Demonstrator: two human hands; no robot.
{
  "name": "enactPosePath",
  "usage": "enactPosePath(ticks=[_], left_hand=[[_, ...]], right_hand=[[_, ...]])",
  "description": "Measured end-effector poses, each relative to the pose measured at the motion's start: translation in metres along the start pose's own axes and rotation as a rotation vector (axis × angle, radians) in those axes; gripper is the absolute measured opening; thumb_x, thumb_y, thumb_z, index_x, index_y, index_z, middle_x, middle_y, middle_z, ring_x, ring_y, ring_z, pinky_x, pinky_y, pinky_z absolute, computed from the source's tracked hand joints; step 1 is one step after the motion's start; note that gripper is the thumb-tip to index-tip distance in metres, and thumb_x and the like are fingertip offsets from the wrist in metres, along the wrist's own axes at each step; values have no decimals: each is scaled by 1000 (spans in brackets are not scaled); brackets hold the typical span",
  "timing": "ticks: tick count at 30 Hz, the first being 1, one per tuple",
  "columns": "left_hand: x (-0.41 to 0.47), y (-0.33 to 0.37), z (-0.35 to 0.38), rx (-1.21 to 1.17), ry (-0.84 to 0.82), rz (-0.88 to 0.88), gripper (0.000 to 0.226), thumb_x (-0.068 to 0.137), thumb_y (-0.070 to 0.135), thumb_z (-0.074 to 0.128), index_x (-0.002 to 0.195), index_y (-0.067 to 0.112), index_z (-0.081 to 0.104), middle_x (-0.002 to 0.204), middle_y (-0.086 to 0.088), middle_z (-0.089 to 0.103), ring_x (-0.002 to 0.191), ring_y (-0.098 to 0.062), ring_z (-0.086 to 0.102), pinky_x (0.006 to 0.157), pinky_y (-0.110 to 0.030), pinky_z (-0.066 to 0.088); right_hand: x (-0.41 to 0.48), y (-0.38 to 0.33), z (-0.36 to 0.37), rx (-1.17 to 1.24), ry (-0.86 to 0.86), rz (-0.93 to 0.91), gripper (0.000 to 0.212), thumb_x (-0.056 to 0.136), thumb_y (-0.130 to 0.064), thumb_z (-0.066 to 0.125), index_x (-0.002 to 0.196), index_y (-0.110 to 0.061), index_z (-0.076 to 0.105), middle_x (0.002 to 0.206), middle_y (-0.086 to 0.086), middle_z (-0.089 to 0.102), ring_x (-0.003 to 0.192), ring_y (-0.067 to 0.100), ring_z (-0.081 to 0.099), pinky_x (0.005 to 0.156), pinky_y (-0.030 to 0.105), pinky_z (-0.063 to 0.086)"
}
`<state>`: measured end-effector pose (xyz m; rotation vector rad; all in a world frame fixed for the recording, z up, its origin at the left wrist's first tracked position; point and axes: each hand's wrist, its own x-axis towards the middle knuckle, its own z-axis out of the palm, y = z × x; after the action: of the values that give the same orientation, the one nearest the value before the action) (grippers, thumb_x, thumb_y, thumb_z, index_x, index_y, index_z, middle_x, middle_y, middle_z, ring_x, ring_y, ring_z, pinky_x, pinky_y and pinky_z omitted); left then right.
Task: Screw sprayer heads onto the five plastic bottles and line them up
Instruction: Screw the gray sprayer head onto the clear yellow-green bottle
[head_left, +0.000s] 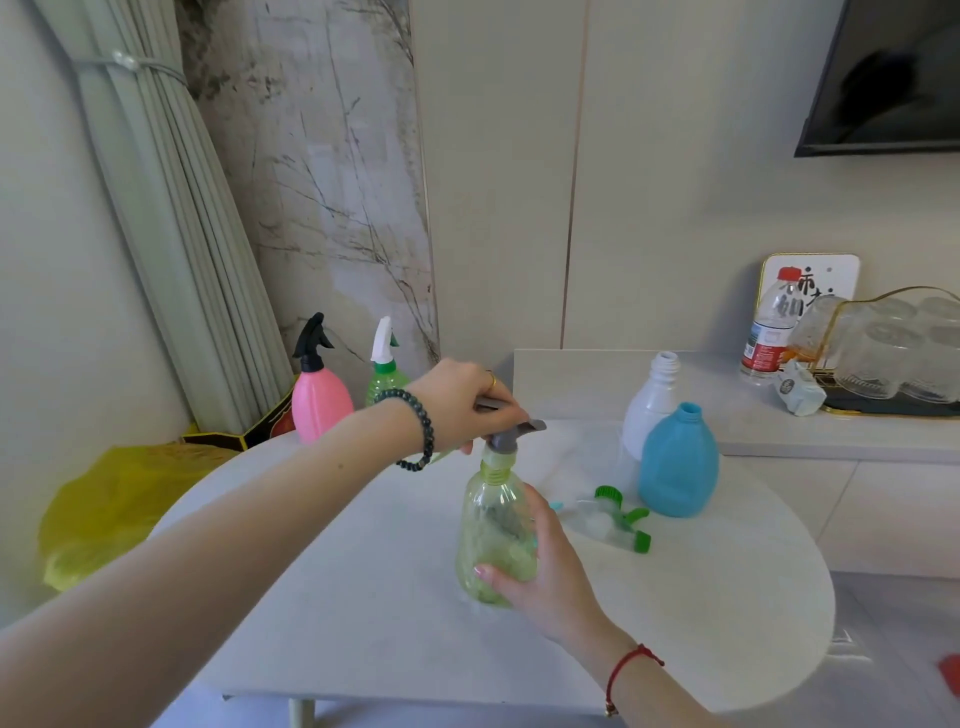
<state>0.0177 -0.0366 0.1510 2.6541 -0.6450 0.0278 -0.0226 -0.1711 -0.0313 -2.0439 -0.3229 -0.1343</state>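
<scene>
A clear yellow-green bottle (493, 530) stands upright in the middle of the white table (363, 597). My right hand (540, 577) grips its lower body from the right. My left hand (462, 400) holds the grey sprayer head (511, 434) sitting on the bottle's neck. At the far left edge stand a pink bottle (319, 400) with a black sprayer and a green bottle (384, 382) with a white sprayer. A white bottle (649, 405) and a blue bottle (678, 462), both with open necks, stand to the right. A loose sprayer head with green parts (618, 519) lies in front of the blue bottle.
A yellow plastic bag (104, 509) lies left of the table. On the shelf behind at right are a water bottle (769, 327), a crumpled wrapper (797, 389) and a tray of glass cups (893, 353). A dark screen (893, 78) hangs on the wall.
</scene>
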Motion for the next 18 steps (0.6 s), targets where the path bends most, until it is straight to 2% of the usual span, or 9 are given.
enactPosePath(ticks=[3, 6, 9, 11, 15, 18], left_hand=[[2, -7, 4, -54, 26, 5, 20, 85, 40, 51, 87, 29, 68, 48, 24, 58, 43, -4, 60, 52, -10, 49], [5, -10, 1, -55, -8, 11, 18, 85, 40, 52, 87, 31, 67, 51, 20, 60, 41, -1, 59, 51, -7, 47], [4, -12, 0, -67, -37, 23, 15, 85, 41, 51, 81, 35, 64, 59, 16, 63, 42, -1, 59, 57, -11, 50], [0, -16, 2, -86, -43, 28, 15, 85, 40, 51, 80, 35, 64, 62, 14, 64, 44, -2, 59, 58, -12, 50], [-7, -22, 7, -122, -43, 36, 15, 87, 37, 50, 81, 33, 63, 62, 11, 63, 46, -3, 58, 52, -7, 44], [-10, -25, 9, -161, -24, 45, 14, 87, 35, 50, 78, 34, 61, 62, 10, 63, 45, -2, 57, 51, -5, 42]], right_hand=[[1, 0, -2, 14, -20, 1, 87, 68, -36, 75, 126, -54, 14, 123, -39, 29, 108, -32, 26, 84, -1, 27], [2, -1, -4, 26, -31, 11, 88, 67, -35, 76, 134, -43, 18, 124, -32, 32, 108, -25, 31, 88, 4, 26], [2, -1, -5, 31, -35, 12, 87, 67, -34, 76, 131, -45, 18, 122, -38, 29, 107, -26, 30, 85, -1, 26], [2, -1, -6, 51, -38, 11, 86, 67, -33, 77, 130, -45, 20, 124, -35, 32, 108, -27, 29, 84, -2, 26], [3, -4, -7, 65, -49, 14, 83, 67, -30, 77, 128, -44, 23, 128, -24, 39, 116, -8, 39, 88, 4, 28], [5, -13, -13, 82, -89, 10, 86, 67, -37, 77, 133, -41, 21, 129, -27, 34, 122, -2, 36, 91, 5, 27]])
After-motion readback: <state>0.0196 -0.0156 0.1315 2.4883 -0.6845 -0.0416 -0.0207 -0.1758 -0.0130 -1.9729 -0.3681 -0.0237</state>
